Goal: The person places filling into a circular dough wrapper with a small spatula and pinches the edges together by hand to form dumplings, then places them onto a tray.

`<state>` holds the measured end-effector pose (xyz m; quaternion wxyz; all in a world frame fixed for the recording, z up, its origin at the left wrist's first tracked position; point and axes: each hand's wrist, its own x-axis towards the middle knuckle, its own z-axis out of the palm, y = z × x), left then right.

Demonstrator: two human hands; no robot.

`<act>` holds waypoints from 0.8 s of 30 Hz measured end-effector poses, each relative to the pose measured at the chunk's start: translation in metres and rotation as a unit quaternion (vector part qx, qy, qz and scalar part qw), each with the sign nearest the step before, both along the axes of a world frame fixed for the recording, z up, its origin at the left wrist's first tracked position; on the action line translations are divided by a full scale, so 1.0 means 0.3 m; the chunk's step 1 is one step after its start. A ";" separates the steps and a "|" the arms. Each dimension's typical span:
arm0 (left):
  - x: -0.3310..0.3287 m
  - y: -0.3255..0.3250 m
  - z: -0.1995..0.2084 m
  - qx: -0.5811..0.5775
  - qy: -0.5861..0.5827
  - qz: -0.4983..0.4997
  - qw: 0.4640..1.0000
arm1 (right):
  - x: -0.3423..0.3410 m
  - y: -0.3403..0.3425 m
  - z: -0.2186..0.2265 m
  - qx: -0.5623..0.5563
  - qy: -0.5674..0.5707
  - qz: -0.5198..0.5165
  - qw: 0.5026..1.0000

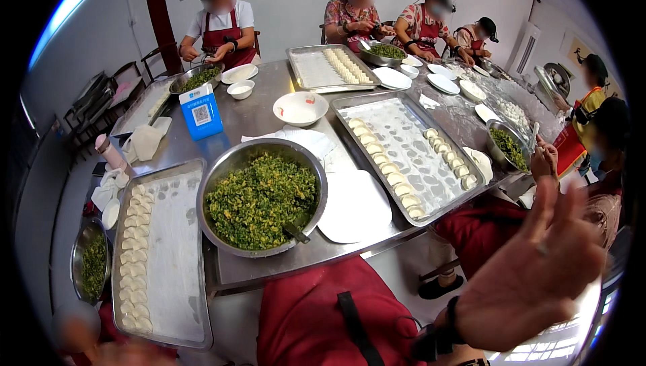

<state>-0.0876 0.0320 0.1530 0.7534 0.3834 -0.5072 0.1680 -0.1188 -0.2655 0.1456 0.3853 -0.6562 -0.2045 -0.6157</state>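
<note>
My right hand (531,275) is raised at the lower right, palm showing and fingers stretched out with nothing in them. A black band circles its wrist. At the bottom left edge, a blurred patch of skin appears to be my left hand (131,354); its fingers cannot be made out. On the table before me stands a steel bowl (321,184) of chopped green and yellow filling (259,198), with a dark utensil handle (296,233) at its near side. A white board (356,208) lies beside the bowl. Neither hand touches these things.
Metal trays (178,265) (431,157) hold rows of dumplings (134,258) on both sides of the bowl. A patterned white bowl (301,108) and blue stand sign (200,114) are farther back. Several people in red aprons work around the table; one person's hand (544,159) is near mine.
</note>
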 end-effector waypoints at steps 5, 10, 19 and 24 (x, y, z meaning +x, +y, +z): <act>0.109 -0.125 -0.224 0.181 0.097 -0.098 0.974 | 0.068 -0.012 -0.163 -0.034 0.245 -0.036 0.968; 0.120 -0.274 -0.427 0.407 0.249 -0.068 0.876 | 0.096 -0.092 -0.455 -0.119 0.386 -0.125 0.906; 0.239 -0.458 -0.677 0.406 0.163 0.147 0.887 | 0.116 -0.178 -0.641 -0.175 0.471 -0.202 0.841; 0.310 -0.544 -0.699 0.397 0.068 0.244 0.882 | 0.141 -0.202 -0.629 -0.182 0.482 -0.170 0.840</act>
